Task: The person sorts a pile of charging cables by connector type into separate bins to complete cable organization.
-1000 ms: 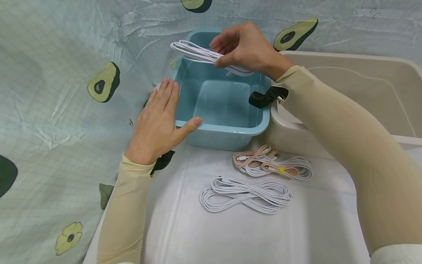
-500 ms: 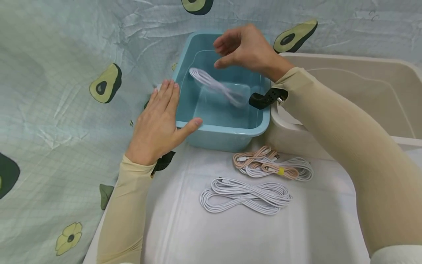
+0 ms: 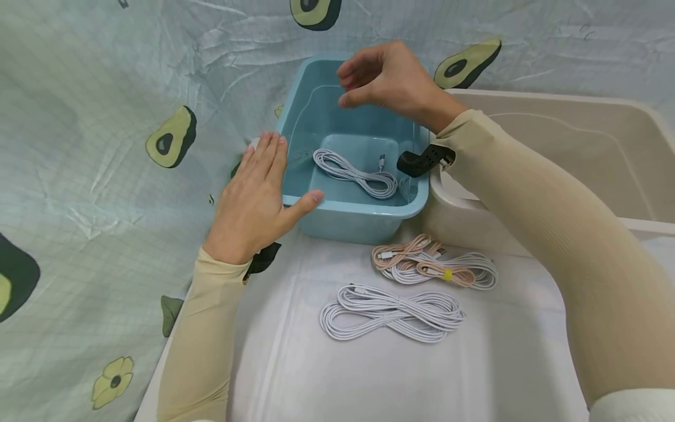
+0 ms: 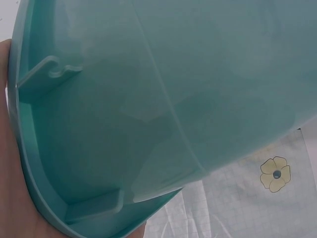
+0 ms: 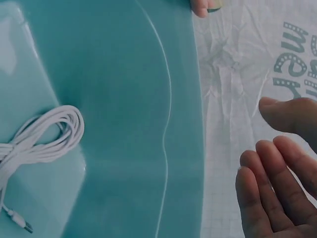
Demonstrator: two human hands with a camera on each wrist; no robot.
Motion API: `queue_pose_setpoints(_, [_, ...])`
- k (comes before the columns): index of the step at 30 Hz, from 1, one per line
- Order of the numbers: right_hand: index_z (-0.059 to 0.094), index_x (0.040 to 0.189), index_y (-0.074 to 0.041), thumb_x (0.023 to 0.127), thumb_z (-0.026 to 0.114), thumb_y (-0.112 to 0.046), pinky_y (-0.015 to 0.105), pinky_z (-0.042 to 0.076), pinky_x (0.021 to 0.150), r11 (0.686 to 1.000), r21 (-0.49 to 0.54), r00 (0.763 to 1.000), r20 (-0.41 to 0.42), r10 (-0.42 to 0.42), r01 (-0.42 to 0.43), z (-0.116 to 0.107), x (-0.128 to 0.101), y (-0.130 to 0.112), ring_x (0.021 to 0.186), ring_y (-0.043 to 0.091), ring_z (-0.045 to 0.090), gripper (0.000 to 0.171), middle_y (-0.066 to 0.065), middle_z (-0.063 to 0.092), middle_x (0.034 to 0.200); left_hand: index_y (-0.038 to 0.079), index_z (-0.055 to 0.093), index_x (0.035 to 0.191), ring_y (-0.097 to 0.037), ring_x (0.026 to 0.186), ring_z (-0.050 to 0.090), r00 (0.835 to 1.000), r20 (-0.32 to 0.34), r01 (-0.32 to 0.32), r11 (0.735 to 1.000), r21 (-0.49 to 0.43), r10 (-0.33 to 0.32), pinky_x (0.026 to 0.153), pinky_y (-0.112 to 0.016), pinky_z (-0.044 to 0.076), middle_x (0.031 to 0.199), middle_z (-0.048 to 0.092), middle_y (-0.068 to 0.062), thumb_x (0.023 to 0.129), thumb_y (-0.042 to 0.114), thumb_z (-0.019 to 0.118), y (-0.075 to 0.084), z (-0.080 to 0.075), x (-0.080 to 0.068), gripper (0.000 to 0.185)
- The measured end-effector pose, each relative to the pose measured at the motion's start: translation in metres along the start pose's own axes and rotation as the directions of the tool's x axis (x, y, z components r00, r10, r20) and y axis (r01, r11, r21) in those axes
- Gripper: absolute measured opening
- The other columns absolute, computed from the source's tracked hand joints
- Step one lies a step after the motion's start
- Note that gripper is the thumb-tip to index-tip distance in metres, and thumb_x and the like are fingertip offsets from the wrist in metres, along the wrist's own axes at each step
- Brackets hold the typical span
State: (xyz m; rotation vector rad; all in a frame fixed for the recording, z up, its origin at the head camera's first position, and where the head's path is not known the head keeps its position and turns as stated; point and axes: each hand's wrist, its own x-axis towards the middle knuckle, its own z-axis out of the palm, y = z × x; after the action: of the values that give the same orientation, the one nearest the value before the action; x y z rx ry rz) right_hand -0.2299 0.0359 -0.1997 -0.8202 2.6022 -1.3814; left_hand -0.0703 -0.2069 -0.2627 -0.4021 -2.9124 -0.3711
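Note:
A coiled white cable (image 3: 355, 173) with a USB plug lies on the floor of the blue plastic bin (image 3: 358, 206). Above the far part of that bin is my right hand (image 3: 392, 85), its fingers loosely bent and thumb apart from them. Nothing is between them in the right wrist view, where the hand (image 5: 280, 183) shows beside the bin wall. My left hand (image 3: 250, 199) rests on the bin's near left corner, fingers straight and thumb over the rim. From the left wrist, the outside of the bin (image 4: 148, 109) fills most of the view.
A larger beige bin (image 3: 569, 152) stands to the right, against the blue one. In front lie a white cable coil (image 3: 392, 312) and a pile of peach and white cables (image 3: 435, 264) on the white-covered table (image 3: 369, 381). A patterned sheet (image 3: 95, 193) hangs behind and left.
My right hand has let go of the white cable, which has dropped to the bin's floor. The left hand stays at the bin's corner.

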Motion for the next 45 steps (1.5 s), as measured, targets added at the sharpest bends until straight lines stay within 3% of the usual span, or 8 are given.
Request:
queue_pose_setpoints(6, [0.072, 0.128, -0.014, 0.087, 0.085, -0.022, 0.028, 0.056, 0.102, 1.0, -0.01, 1.0, 0.001, -0.017, 0.017, -0.005, -0.002, -0.004, 0.109, 0.011, 0.068, 0.044, 0.003, 0.071, 0.12, -0.001, 0.02, 0.163, -0.029, 0.165, 0.012, 1.0, -0.002, -0.01, 1.0, 0.003, 0.01, 0.138, -0.044, 0.009, 0.173, 0.021, -0.017, 0.097, 0.078, 0.041, -0.002, 0.004, 0.006, 0.105])
queue_pose_setpoints(15, [0.073, 0.127, -0.015, 0.086, 0.085, -0.021, 0.026, 0.057, 0.101, 0.999, 0.0, 0.999, -0.01, -0.048, 0.048, -0.006, -0.008, -0.019, 0.106, 0.01, 0.069, 0.043, 0.0, 0.072, 0.114, -0.001, 0.02, 0.163, -0.03, 0.165, 0.012, 1.0, 0.01, -0.007, 1.0, -0.002, 0.007, 0.138, -0.044, 0.008, 0.173, 0.021, -0.019, 0.099, 0.072, 0.048, -0.01, 0.009, 0.014, 0.101])
queue_pose_setpoints(32, [0.075, 0.122, -0.01, 0.086, 0.083, -0.011, 0.029, 0.06, 0.096, 0.981, 0.056, 0.98, 0.061, -0.187, 0.184, -0.007, -0.05, -0.034, 0.098, 0.014, 0.072, 0.037, 0.007, 0.073, 0.112, -0.001, 0.018, 0.164, -0.031, 0.165, 0.011, 0.999, 0.031, 0.008, 1.0, -0.01, -0.008, 0.137, -0.046, 0.008, 0.174, 0.017, -0.019, 0.098, 0.074, 0.045, -0.006, 0.006, 0.013, 0.103])
queue_pose_setpoints(45, [0.075, 0.122, -0.009, 0.083, 0.085, -0.008, 0.027, 0.062, 0.088, 0.973, 0.189, 0.978, 0.132, -0.162, 0.136, -0.006, -0.085, -0.032, 0.095, 0.02, 0.071, 0.04, 0.007, 0.074, 0.108, -0.001, 0.019, 0.164, -0.032, 0.165, 0.011, 0.999, 0.035, 0.006, 1.0, -0.023, -0.005, 0.137, -0.048, 0.008, 0.173, 0.018, -0.019, 0.097, 0.076, 0.043, -0.004, 0.005, 0.013, 0.105])
